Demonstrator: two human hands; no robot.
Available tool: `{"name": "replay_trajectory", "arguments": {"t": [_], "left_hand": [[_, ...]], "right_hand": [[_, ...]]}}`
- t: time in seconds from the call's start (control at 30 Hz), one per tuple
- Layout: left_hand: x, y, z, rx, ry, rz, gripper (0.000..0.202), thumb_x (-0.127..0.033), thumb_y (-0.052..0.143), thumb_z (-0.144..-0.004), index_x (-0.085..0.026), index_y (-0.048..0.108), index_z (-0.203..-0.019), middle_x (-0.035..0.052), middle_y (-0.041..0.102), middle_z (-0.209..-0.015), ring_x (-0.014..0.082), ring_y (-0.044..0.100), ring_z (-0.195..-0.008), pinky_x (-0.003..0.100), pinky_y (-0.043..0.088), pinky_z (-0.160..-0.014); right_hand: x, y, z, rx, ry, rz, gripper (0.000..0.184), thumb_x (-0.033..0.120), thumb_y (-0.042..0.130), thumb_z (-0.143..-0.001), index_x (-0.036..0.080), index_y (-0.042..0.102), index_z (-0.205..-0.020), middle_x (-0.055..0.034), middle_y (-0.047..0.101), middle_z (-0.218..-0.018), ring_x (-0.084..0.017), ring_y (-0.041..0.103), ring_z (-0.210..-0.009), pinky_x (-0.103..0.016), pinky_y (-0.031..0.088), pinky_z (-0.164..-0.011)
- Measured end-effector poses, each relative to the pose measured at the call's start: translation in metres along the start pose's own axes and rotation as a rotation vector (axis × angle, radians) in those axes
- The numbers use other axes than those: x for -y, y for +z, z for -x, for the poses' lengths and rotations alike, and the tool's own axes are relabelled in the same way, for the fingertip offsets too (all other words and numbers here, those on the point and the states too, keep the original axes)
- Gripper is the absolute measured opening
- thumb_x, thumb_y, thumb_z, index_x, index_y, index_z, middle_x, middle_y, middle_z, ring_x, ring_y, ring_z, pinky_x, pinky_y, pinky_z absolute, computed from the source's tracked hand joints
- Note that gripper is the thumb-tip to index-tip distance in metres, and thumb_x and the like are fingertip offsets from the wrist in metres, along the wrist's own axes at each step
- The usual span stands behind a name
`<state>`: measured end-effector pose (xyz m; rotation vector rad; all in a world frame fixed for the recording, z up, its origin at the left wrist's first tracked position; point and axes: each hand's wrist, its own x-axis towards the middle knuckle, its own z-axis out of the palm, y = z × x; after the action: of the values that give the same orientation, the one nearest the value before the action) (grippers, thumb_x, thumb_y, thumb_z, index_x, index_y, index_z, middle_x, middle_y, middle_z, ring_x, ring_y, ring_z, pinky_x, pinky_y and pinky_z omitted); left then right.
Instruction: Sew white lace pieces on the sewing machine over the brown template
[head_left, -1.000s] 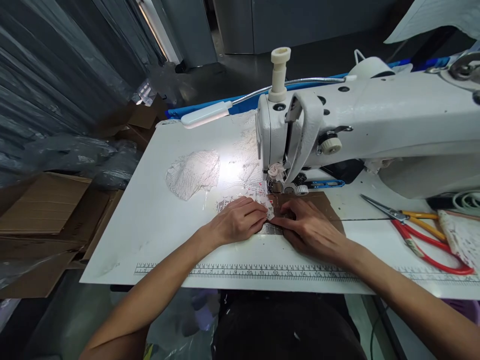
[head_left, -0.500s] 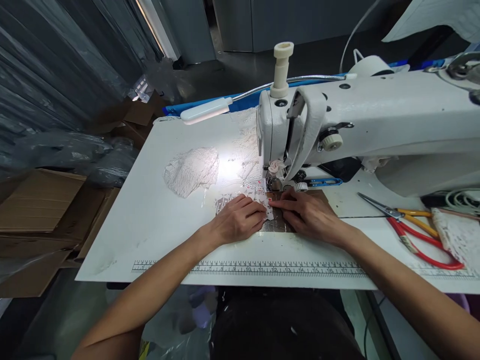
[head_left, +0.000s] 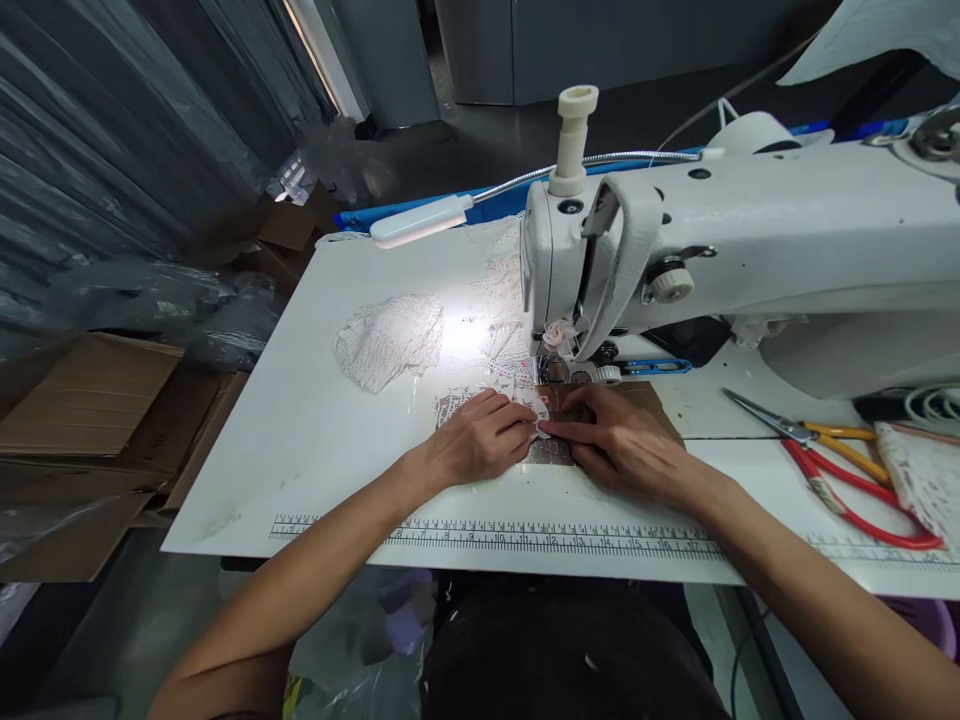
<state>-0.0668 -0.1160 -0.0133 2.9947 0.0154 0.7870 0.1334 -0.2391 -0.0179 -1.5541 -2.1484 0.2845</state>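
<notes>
A white sewing machine [head_left: 720,250] stands on a white table [head_left: 315,430]. A small piece of white lace with pink marks [head_left: 517,395] lies in front of the presser foot [head_left: 551,368]. My left hand [head_left: 480,440] rests palm down on the lace, fingers curled and pressed together on its edge. My right hand [head_left: 622,440] lies beside it, fingertips pinching the same lace edge just in front of the needle. Both hands touch at the fingertips.
Another lace piece [head_left: 390,340] lies lit by the gooseneck lamp [head_left: 420,220]. Red and yellow-handled scissors [head_left: 840,460] lie at the right, blue snips [head_left: 652,367] under the machine arm. A ruler strip [head_left: 487,535] runs along the table's front edge. Cardboard boxes [head_left: 82,400] sit left.
My right hand shifted forward toward the presser foot, then settled slightly back. The left hand stayed on the lace. The view drifted a little.
</notes>
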Motion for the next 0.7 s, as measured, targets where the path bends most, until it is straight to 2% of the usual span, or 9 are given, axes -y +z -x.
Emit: {"name": "replay_trajectory", "arguments": {"t": [0.1, 0.2, 0.3, 0.37, 0.53, 0.7], "left_hand": [[0.003, -0.003, -0.001, -0.022, 0.01, 0.013, 0.011, -0.024, 0.057, -0.09, -0.016, 0.064, -0.087, 0.0045, 0.07, -0.093, 0.0142, 0.061, -0.074, 0.031, 0.048, -0.069], [0.009, -0.007, -0.001, -0.086, -0.031, 0.003, 0.024, -0.039, 0.06, -0.089, -0.015, 0.064, -0.087, 0.0063, 0.07, -0.092, 0.0162, 0.061, -0.074, 0.033, 0.047, -0.068], [0.014, -0.009, 0.001, -0.122, -0.115, -0.028, 0.022, -0.035, 0.058, -0.091, -0.015, 0.063, -0.083, 0.0053, 0.069, -0.086, 0.0153, 0.061, -0.073, 0.032, 0.046, -0.067], [0.016, -0.008, 0.003, -0.104, -0.113, -0.03, 0.019, -0.032, 0.057, -0.091, -0.016, 0.063, -0.084, 0.0048, 0.069, -0.087, 0.0147, 0.061, -0.073, 0.031, 0.045, -0.068], [0.016, -0.008, 0.004, 0.037, -0.07, -0.052, 0.026, -0.037, 0.055, -0.092, -0.015, 0.063, -0.106, 0.0094, 0.067, -0.109, 0.0188, 0.061, -0.084, 0.033, 0.045, -0.069], [0.015, -0.009, 0.007, 0.088, -0.076, -0.066, 0.023, -0.032, 0.053, -0.093, -0.015, 0.064, -0.103, 0.011, 0.064, -0.118, 0.0198, 0.058, -0.085, 0.035, 0.045, -0.071]], "right_hand": [[0.004, 0.001, -0.001, -0.021, 0.002, 0.029, 0.036, 0.018, 0.047, -0.089, 0.025, 0.067, -0.119, -0.0124, 0.055, -0.109, -0.024, 0.054, -0.103, -0.043, 0.051, -0.088], [0.008, 0.003, -0.001, -0.054, 0.011, 0.072, 0.035, 0.018, 0.048, -0.089, 0.023, 0.067, -0.118, -0.0135, 0.056, -0.108, -0.026, 0.055, -0.102, -0.045, 0.051, -0.087], [0.009, 0.006, 0.0, -0.084, 0.016, 0.094, 0.034, 0.018, 0.05, -0.088, 0.025, 0.067, -0.117, -0.0127, 0.056, -0.108, -0.026, 0.056, -0.101, -0.045, 0.052, -0.085], [0.008, 0.009, 0.001, -0.1, 0.012, 0.093, 0.034, 0.018, 0.05, -0.088, 0.025, 0.067, -0.117, -0.0124, 0.056, -0.109, -0.026, 0.056, -0.101, -0.045, 0.052, -0.085], [0.006, 0.011, 0.002, -0.124, 0.001, 0.08, 0.035, 0.016, 0.052, -0.086, 0.023, 0.068, -0.116, -0.0135, 0.055, -0.109, -0.026, 0.056, -0.102, -0.044, 0.053, -0.086], [0.006, 0.009, 0.001, -0.125, -0.022, 0.094, 0.034, 0.017, 0.05, -0.089, 0.025, 0.068, -0.117, -0.0131, 0.056, -0.108, -0.025, 0.057, -0.1, -0.042, 0.054, -0.084]]}}
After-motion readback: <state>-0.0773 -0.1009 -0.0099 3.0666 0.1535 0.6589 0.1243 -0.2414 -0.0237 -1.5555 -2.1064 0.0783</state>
